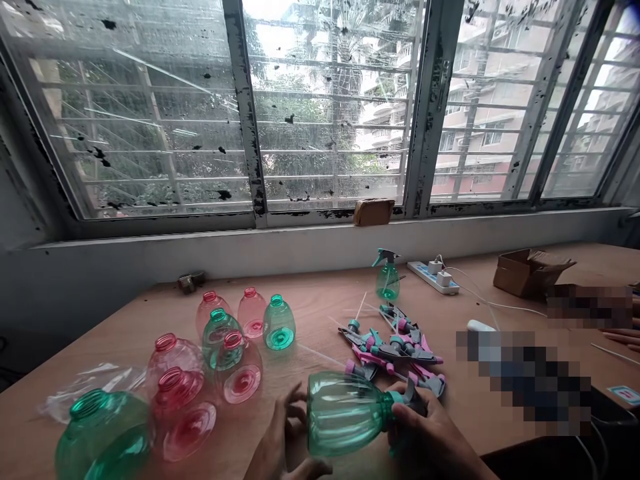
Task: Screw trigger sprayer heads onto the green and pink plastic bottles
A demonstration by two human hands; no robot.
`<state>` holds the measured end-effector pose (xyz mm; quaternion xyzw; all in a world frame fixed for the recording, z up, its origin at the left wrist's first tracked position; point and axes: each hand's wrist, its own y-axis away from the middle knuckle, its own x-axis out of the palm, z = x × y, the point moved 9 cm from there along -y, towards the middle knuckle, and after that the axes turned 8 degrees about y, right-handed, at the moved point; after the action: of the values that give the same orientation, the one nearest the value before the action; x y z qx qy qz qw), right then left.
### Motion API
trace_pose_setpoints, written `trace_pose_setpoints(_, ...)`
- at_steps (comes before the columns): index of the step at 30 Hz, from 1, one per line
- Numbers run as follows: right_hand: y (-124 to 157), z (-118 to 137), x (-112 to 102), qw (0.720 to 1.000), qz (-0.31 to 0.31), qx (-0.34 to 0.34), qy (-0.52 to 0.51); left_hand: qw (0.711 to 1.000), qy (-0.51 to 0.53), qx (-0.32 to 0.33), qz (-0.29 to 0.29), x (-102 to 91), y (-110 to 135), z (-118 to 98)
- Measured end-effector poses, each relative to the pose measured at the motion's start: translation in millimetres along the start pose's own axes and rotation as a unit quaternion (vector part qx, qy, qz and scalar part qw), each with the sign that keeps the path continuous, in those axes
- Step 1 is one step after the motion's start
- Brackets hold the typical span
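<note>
A green ribbed spray bottle lies on its side in the air just above the table's front. My right hand is closed around its neck and grey trigger head. At the base end, my left hand has its fingers spread and curved beside the bottle; whether the fingertips touch it I cannot tell. Just beyond is a pile of loose trigger spray heads in pink, grey and green, some with thin tubes. To the left stand several open bottles, among them a pink bottle and a large green bottle.
A complete green spray bottle stands near the wall. Beside it lies a white power strip with plugs and cables. An open cardboard box is at the back right. Clear plastic bags lie at left. A blurred-out patch covers the right side.
</note>
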<state>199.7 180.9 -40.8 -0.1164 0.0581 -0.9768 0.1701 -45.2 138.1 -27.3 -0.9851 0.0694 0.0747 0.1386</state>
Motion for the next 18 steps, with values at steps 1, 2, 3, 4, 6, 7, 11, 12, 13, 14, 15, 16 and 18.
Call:
trace_pose_setpoints(1,0.0,0.2,1.0,1.0,0.004,0.002,-0.001,1.0,0.0,0.018,-0.01,-2.2,-0.1,1.2)
trace_pose_setpoints(2,-0.1,0.7,2.4,1.0,0.01,0.003,0.0,0.999,0.004,0.03,-0.012,-2.8,-0.1,3.3)
trace_pose_setpoints(3,-0.1,1.6,4.0,1.0,0.017,0.001,0.003,0.999,0.008,0.035,-0.008,-2.1,-0.1,6.0)
trace_pose_setpoints(4,-0.2,2.7,5.4,1.0,0.024,-0.002,0.008,0.999,0.013,0.034,0.0,-0.7,-0.2,9.0)
trace_pose_setpoints(6,-0.2,4.1,6.4,0.999,0.027,-0.007,0.018,0.999,0.016,0.025,0.013,1.8,-0.5,12.4)
trace_pose_setpoints(7,-0.2,3.8,5.4,1.0,0.022,-0.007,0.018,0.999,0.017,0.021,0.021,3.1,-0.8,12.0)
trace_pose_setpoints(11,-0.5,-1.7,-5.6,1.0,-0.031,0.006,-0.003,0.997,0.033,0.013,0.073,12.8,-3.0,0.7)
trace_pose_setpoints(12,-0.6,-2.4,-7.5,0.999,-0.04,0.006,-0.008,0.996,0.035,0.01,0.084,15.0,-3.5,-2.4)
trace_pose_setpoints(13,-0.8,-2.5,-8.6,0.999,-0.046,0.004,-0.012,0.995,0.035,0.009,0.092,16.7,-3.9,-5.2)
trace_pose_setpoints(14,-0.9,-2.3,-8.8,0.999,-0.048,0.001,-0.015,0.995,0.032,0.008,0.094,17.5,-4.1,-7.3)
trace_pose_setpoints(15,-1.1,-2.1,-8.8,0.999,-0.049,0.0,-0.016,0.995,0.025,0.007,0.092,17.3,-4.1,-8.6)
trace_pose_setpoints(16,-1.1,-2.3,-8.9,0.999,-0.051,0.002,-0.015,0.996,0.016,0.005,0.087,16.4,-3.8,-9.0)
trace_pose_setpoints(18,-1.0,-2.6,-8.9,0.998,-0.055,0.01,-0.008,0.997,0.004,-0.004,0.071,13.3,-2.2,-8.0)
